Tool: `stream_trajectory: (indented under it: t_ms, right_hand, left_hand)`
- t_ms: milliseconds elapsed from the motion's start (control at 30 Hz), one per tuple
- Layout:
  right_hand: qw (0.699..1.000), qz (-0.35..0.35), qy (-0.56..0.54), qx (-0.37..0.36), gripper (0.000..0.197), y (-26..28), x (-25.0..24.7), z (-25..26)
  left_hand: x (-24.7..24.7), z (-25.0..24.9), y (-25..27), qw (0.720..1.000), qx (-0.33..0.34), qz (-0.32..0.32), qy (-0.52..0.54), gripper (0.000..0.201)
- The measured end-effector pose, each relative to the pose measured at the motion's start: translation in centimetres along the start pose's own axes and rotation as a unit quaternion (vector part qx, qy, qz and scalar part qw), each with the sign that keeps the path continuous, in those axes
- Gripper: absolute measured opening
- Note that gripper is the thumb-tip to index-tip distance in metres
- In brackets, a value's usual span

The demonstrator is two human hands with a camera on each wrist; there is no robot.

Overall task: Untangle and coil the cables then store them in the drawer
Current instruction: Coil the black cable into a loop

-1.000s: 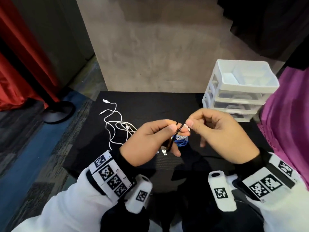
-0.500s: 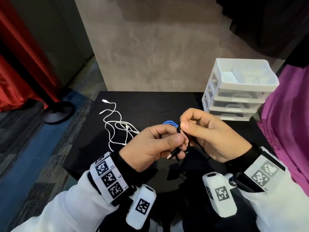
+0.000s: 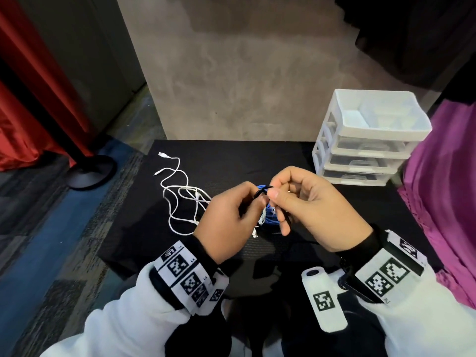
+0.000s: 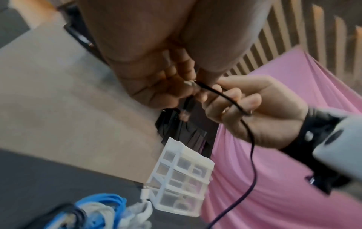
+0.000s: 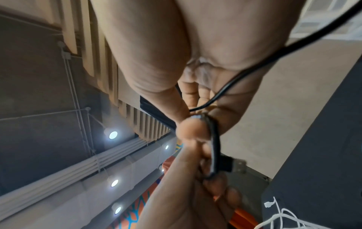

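Both hands are raised over the black table [image 3: 257,155], working a thin black cable [image 3: 261,190]. My left hand [image 3: 231,217] grips a folded bundle of it, the USB plug [image 5: 234,165] sticking out beside the fingers. My right hand [image 3: 306,207] pinches the cable between thumb and forefinger where the hands meet; the free length [image 4: 252,148] runs across its palm and hangs down. A blue cable coil [image 3: 271,215] lies on the table beneath the hands, mostly hidden. A loose white cable [image 3: 180,194] sprawls to the left. The white drawer unit [image 3: 365,140] stands at the back right, drawers pushed in.
A magenta cloth [image 3: 448,189] hangs along the table's right edge. A grey wall [image 3: 244,73] backs the table. On the floor to the left stands a black pole base [image 3: 90,171] by a red curtain [image 3: 23,99].
The hands drew closer together and rose slightly; my right hand shifted its pinch up along the black cable toward the left hand's bundle.
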State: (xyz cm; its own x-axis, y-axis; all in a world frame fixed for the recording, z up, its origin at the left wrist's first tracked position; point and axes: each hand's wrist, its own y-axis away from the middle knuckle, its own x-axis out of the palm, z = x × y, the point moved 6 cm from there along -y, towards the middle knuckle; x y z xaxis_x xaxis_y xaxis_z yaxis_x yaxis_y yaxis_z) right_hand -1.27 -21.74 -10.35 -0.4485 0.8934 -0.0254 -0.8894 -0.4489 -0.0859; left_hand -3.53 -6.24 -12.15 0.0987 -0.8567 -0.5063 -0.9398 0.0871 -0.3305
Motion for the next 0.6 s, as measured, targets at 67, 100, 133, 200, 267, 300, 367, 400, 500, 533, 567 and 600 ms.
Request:
stream_trajectory:
  t_ms: [67,100,133,200,267,300,367,400,500,533,567,600]
  right_hand:
    - [1.0,-0.008,-0.005,-0.007,0.01,-0.1,-0.6,0.0]
    - [1.0,-0.007,-0.016,-0.011,0.01,-0.1,-0.7,0.0]
    - [1.0,-0.002,-0.028,-0.014,0.011,-0.1,-0.7,0.0]
    - [0.999,0.008,-0.046,-0.021,0.011,-0.1,-0.3,0.0]
    - [0.998,0.008,-0.057,-0.033,0.011,-0.1,0.0,0.1]
    - [0.997,0.007,-0.063,-0.038,0.011,-0.1,0.0,0.1]
    - [0.996,0.005,-0.082,-0.042,0.012,-0.2,0.1,0.2]
    - [0.995,0.004,-0.088,-0.041,0.013,-0.2,0.1,0.2]
    - [0.996,-0.001,-0.081,-0.029,0.013,-0.3,0.1,-0.2]
    - [0.997,-0.005,-0.08,-0.023,0.013,-0.3,0.0,-0.3]
    - [0.996,-0.01,-0.082,-0.018,0.014,-0.3,0.1,-0.4]
    - [0.996,-0.016,-0.081,-0.015,0.014,-0.4,0.0,-0.6]
  left_hand:
    - [-0.3,-0.1,0.0,0.997,-0.023,0.015,0.073,0.031]
    - [-0.3,-0.3,0.1,0.988,-0.05,0.034,0.142,0.039]
    - [-0.1,-0.6,0.3,0.969,-0.085,0.054,0.225,0.047]
    - [0.7,-1.2,0.7,0.909,-0.169,0.085,0.373,0.051]
    - [1.4,-1.9,1.0,0.858,-0.229,0.105,0.448,0.047]
    - [1.7,-2.1,1.2,0.836,-0.247,0.111,0.477,0.046]
    - [1.8,-2.3,1.2,0.804,-0.264,0.116,0.52,0.042]
    - [1.8,-2.4,1.2,0.797,-0.264,0.12,0.53,0.038]
    - [1.8,-2.5,1.1,0.79,-0.26,0.145,0.536,0.03]
    - [1.9,-2.5,1.1,0.787,-0.261,0.151,0.538,0.028]
    - [1.8,-2.6,1.1,0.784,-0.265,0.152,0.54,0.028]
    - [1.8,-2.6,1.1,0.784,-0.27,0.147,0.54,0.03]
